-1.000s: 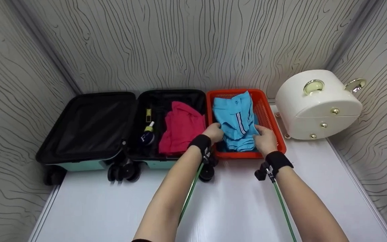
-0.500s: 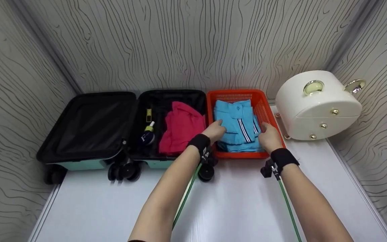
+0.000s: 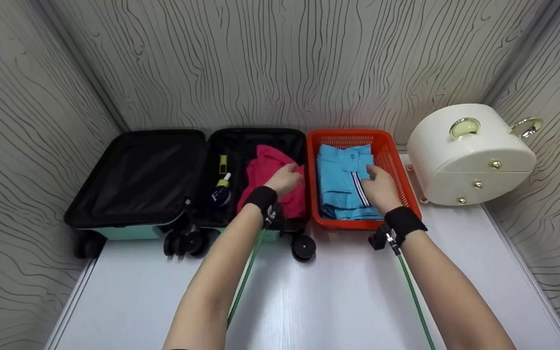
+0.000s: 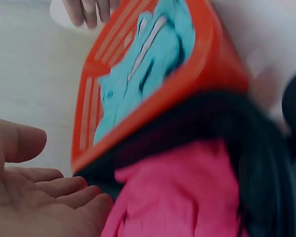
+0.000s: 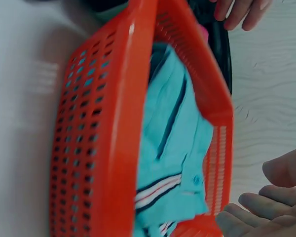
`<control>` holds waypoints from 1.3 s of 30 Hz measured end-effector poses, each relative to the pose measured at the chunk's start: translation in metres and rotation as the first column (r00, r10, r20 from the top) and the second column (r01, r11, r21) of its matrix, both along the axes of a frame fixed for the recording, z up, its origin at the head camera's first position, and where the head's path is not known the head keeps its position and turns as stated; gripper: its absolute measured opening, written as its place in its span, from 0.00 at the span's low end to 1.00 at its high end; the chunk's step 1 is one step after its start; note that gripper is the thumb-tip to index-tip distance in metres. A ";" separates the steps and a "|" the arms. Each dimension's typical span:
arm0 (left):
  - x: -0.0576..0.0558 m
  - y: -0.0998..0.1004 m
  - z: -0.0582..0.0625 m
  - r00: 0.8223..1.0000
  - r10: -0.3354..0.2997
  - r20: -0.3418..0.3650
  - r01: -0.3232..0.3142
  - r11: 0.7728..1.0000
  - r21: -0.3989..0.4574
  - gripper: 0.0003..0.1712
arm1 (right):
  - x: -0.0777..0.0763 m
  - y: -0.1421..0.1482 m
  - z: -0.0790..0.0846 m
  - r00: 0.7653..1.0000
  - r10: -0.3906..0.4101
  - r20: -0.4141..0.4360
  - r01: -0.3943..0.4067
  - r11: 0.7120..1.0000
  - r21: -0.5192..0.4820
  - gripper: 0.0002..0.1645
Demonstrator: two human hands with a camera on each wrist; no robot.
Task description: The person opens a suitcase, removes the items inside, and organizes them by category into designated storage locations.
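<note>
My left hand (image 3: 285,181) is above the pink garment (image 3: 265,167) in the suitcase's right half (image 3: 241,137). In the left wrist view its fingers (image 4: 64,190) are extended, with nothing in them. Over the right side of the red basket (image 3: 316,214) is my right hand (image 3: 381,189). The right wrist view has this hand's thumb and fingers (image 5: 266,202) apart and holding nothing. A folded light-blue garment (image 3: 341,180) with a button and a dark-and-white striped band lies in the basket. Whether either hand touches cloth cannot be told.
Left of the pink garment lie a dark bottle (image 3: 220,197) with a yellow-green collar and a small gold-and-black item (image 3: 223,164). The open suitcase lid (image 3: 144,180) is at the left. A white rounded case (image 3: 469,150) with gold handles stands right of the basket.
The light-blue garment was straightened in the basket and let go. My left hand has moved left from it to over the pink garment. The right hand has shifted slightly left and up.
</note>
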State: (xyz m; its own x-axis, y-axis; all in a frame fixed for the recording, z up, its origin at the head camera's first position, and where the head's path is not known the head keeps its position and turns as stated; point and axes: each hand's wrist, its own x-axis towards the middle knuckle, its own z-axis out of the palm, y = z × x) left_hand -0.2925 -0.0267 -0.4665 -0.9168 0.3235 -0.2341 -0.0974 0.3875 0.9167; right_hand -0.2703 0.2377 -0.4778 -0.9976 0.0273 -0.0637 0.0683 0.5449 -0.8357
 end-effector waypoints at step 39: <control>0.009 -0.109 -0.053 0.973 0.175 0.147 -0.134 0.958 -0.253 0.26 | -0.005 -0.168 -0.024 0.830 0.285 0.480 -0.034 0.884 -0.466 0.41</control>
State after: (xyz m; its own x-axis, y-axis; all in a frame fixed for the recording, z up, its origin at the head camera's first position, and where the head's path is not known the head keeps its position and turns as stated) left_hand -0.2836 -0.1354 -0.5197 -0.8924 0.0961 -0.4409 -0.3170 0.5617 0.7642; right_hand -0.2755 0.0693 -0.5019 -0.7932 -0.2837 -0.5388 0.5035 0.1919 -0.8424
